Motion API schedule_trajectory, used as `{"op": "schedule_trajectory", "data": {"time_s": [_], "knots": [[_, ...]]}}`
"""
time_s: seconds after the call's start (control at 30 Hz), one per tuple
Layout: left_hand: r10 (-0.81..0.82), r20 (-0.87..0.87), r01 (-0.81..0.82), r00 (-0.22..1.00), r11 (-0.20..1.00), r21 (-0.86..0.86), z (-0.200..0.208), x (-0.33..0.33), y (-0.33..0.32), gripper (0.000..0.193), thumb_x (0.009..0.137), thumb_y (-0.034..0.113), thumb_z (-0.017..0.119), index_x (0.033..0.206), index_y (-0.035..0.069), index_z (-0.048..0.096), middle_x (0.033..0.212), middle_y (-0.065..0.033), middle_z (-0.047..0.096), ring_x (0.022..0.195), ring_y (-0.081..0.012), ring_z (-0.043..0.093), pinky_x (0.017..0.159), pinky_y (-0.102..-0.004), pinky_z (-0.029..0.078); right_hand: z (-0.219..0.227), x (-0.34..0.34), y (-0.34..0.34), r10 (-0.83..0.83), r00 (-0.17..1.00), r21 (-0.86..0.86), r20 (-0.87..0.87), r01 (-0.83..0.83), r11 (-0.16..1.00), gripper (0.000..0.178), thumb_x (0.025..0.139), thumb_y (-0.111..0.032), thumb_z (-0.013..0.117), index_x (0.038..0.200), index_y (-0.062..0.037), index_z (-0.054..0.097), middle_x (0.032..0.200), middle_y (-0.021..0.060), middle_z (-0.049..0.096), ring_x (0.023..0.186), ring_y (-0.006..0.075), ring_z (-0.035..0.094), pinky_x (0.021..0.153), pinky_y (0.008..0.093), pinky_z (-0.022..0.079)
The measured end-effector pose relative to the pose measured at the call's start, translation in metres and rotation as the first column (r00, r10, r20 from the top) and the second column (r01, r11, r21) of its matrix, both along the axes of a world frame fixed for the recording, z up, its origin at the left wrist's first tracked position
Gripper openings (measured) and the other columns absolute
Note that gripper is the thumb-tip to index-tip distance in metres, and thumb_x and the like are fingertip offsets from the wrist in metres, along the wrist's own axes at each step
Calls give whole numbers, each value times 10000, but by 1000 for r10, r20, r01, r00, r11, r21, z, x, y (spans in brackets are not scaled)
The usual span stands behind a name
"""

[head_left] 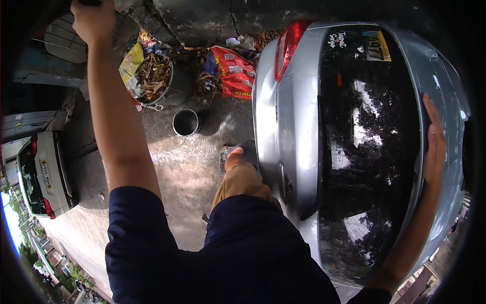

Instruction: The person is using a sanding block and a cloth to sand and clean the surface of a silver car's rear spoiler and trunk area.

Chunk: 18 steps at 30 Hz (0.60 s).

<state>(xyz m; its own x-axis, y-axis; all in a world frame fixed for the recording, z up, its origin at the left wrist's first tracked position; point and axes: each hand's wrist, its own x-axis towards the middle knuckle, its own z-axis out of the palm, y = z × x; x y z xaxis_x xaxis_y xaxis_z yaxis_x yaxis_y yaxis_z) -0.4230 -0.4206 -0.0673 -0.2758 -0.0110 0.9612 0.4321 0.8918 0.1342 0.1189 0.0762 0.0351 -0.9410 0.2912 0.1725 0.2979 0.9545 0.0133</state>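
Note:
My left hand (95, 23) is raised at the far left, at the upper edge of the head view. Its fingers are curled closed around a dark thing that the view cuts off, so its kind does not show. My right hand (434, 144) lies flat with fingers stretched out on the silver car (298, 106), on the roof just above the dark rear window (372, 167). Nothing is held in it. The rear window carries reflections of trees and a yellow sticker (379, 46) in one corner.
A grey bucket (186, 122) stands on the concrete floor (177, 177) beside my foot (237, 154). Beyond it are a bin of dry leaves (154, 78), a red sack (235, 73) and a cracked wall (212, 20). Another car (48, 175) is parked at left.

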Motion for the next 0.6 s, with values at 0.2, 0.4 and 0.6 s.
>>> {"op": "schedule_trajectory", "data": {"time_s": [0.2,0.4,0.6], "knots": [[321,758,473,-568,881,-18,-424,491,-197,310,984,204,653,1252,97,767,1239,-219,756,1175,-430,718,1019,-552,577,11,3,4,9,999,44,31,-10,999,594,1156,-435,296,1601,-120,532,1661,114,504,1594,310,379,1331,469,230],[464,719,696,-518,717,39,-396,619,-342,339,1002,255,613,1248,80,768,1220,-229,764,1141,-407,738,973,-534,591,8,-6,-6,-21,996,38,81,18,999,648,1149,-479,266,1611,-98,513,1671,124,488,1595,316,374,1331,468,214],[602,658,841,-452,533,91,-393,571,-318,394,1023,316,564,1243,60,769,1196,-241,773,1100,-379,762,918,-512,608,14,4,-7,-27,997,64,72,22,998,650,1157,-489,257,1597,-97,531,1647,112,521,1591,323,381,1330,477,228]]}}
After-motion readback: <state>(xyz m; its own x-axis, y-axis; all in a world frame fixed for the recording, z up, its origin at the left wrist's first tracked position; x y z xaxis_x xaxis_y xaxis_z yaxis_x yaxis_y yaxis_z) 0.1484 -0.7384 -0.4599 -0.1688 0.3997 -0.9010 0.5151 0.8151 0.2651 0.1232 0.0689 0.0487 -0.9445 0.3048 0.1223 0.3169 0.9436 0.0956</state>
